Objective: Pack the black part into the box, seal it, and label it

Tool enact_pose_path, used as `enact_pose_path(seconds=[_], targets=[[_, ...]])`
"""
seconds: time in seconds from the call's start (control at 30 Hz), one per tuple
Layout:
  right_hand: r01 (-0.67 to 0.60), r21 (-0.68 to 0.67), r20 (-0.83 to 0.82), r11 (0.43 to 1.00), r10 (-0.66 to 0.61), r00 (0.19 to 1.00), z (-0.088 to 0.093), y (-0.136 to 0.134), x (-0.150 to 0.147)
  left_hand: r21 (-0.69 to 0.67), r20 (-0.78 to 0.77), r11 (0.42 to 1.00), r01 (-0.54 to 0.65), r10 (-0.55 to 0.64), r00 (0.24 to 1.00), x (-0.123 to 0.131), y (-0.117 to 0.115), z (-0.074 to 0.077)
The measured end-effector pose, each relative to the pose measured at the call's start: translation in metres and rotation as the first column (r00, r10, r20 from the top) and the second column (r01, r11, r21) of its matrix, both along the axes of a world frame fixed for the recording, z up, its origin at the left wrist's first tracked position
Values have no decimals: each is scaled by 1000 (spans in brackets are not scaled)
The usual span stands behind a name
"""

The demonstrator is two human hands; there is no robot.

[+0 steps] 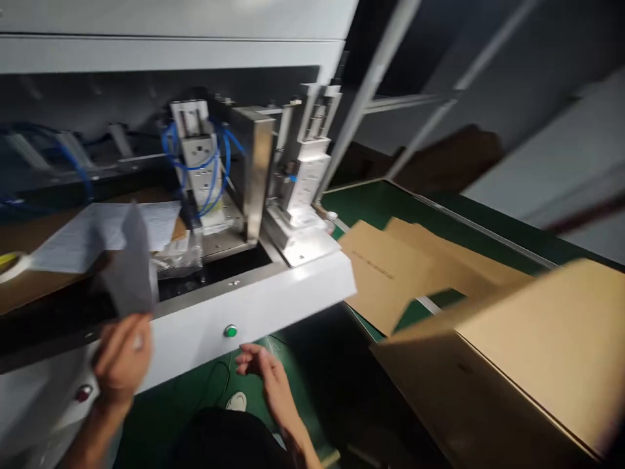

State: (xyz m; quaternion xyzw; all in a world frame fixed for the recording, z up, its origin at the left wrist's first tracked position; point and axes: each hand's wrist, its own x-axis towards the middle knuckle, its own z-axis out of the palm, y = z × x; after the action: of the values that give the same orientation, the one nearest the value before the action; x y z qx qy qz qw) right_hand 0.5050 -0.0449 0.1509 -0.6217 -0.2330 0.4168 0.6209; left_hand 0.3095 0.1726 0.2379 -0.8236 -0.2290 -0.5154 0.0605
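Observation:
My left hand (124, 358) is closed on the lower end of a thin, whitish sheet of paper (131, 267), which stands up from my fingers and is blurred by motion. Behind it, printed papers (73, 241) lie on a piece of cardboard inside the machine. A clear plastic bag (183, 257) rests just to the right of the sheet. My right hand (258, 363) holds nothing; its fingers are loosely bent and apart from the thumb. It hovers in front of the machine's white front panel (293, 293), below a green button (230, 331).
Metal fixtures (305, 176) with blue air hoses (227, 163) rise from the machine bed. A red button (84, 393) sits at the left of the panel. Flat cardboard pieces (375, 273) lie on a green table to the right, and a large cardboard box (541, 339) stands nearer. A tape roll (14, 266) is far left.

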Motion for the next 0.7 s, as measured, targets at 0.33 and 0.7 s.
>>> enact_pose_path(seconds=[0.33, 0.7], targets=[[-359, -68, -182, 931, 342, 922, 69, 26, 56, -239, -416, 800, 550, -597, 686, 22, -114, -75], [-96, -166, -68, 982, 85, 994, 43, -3, 36, -496, -327, 652, 574, -752, 572, 30, -73, -60]])
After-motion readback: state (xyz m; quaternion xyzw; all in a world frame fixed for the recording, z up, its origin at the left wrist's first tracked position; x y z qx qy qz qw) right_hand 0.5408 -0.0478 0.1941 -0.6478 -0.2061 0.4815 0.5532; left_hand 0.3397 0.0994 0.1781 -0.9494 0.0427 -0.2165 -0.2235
